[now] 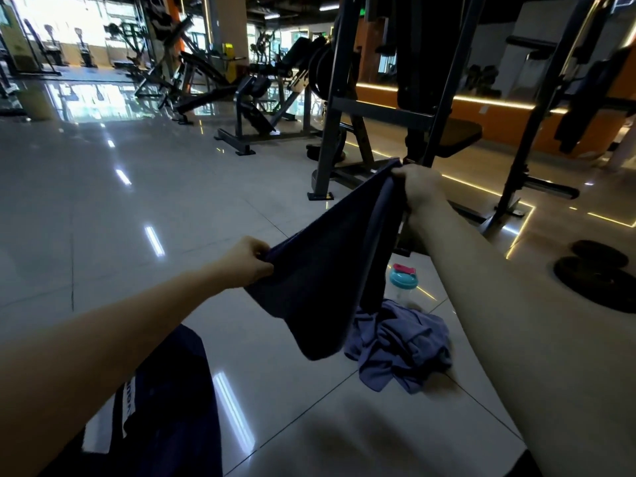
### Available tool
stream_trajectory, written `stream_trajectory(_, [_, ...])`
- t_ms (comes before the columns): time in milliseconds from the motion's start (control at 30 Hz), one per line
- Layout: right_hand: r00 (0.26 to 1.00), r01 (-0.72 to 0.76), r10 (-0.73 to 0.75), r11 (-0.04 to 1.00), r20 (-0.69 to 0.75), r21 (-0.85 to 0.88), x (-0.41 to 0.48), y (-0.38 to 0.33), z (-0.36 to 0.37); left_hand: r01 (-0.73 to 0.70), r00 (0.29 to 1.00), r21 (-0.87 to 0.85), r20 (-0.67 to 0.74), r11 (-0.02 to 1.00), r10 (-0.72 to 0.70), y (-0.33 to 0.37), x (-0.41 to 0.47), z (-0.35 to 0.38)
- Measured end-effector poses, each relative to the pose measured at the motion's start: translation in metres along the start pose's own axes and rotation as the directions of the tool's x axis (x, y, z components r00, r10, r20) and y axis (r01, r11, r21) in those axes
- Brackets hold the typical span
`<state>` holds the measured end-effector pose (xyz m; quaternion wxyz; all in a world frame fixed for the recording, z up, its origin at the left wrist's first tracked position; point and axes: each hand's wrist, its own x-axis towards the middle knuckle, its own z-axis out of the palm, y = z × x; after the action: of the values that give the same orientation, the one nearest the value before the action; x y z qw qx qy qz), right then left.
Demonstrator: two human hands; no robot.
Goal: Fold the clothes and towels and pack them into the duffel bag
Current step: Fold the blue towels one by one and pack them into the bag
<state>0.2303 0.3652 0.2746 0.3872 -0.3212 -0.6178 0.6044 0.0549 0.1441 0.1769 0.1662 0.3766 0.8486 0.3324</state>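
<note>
Above glossy gym tiles (103, 201), fingers of left hand (246, 261) and right hand (418, 189) pinch what seems a towel (320, 287).

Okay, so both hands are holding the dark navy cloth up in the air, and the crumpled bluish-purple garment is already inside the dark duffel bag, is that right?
Not quite. The left hand and right hand do hold the dark navy cloth up, but the crumpled bluish-purple garment lies on the glossy tiled floor, apart from the dark duffel bag, as the head view shows.
</note>
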Motion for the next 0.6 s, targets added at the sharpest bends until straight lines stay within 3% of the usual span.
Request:
stream_trajectory(67, [0.997,-0.007,0.001,0.998,-0.083,-0.069,0.007,0.012,-0.012,-0.002,0.996,0.020,-0.088,1.000,0.004,-0.006,0.002,-0.019])
stream_trajectory(133, [0.990,-0.048,0.035,0.994,-0.137,-0.095,0.010,0.025,-0.023,-0.047,0.963,0.012,-0.266,0.999,0.049,-0.007,0.005,-0.035])
stream_trajectory(200, [0.984,-0.180,0.178,0.979,-0.024,-0.091,0.009,0.035,-0.032,-0.132,0.875,-0.067,-0.477,0.989,0.085,-0.008,0.009,-0.046])
stream_trajectory(267, [0.928,-0.284,0.328,0.931,0.180,-0.229,0.002,0.037,-0.040,-0.201,0.792,-0.155,-0.607,0.967,0.067,-0.010,0.013,-0.056])
stream_trajectory(300, [0.884,-0.316,0.394,0.900,0.251,-0.301,-0.001,0.034,-0.043,-0.193,0.812,-0.196,-0.582,0.961,0.044,-0.011,0.014,-0.060])
stream_trajectory(333, [0.844,-0.352,0.454,0.870,0.285,-0.344,-0.003,0.033,-0.046,-0.151,0.877,-0.234,-0.479,0.961,0.021,-0.013,0.014,-0.063])
stream_trajectory(367, [0.819,-0.383,0.496,0.846,0.288,-0.371,-0.003,0.033,-0.048,-0.075,0.950,-0.237,-0.312,0.969,-0.003,-0.016,0.011,-0.064])
stream_trajectory(433, [0.816,-0.419,0.518,0.835,0.255,-0.357,0.001,0.038,-0.049,0.047,0.996,-0.149,-0.066,0.988,-0.057,-0.024,0.003,-0.061])
stream_trajectory(600, [0.956,-0.267,0.287,0.936,0.057,-0.231,0.010,0.060,-0.043,0.011,0.947,-0.320,-0.300,0.947,-0.113,-0.031,0.006,-0.062])
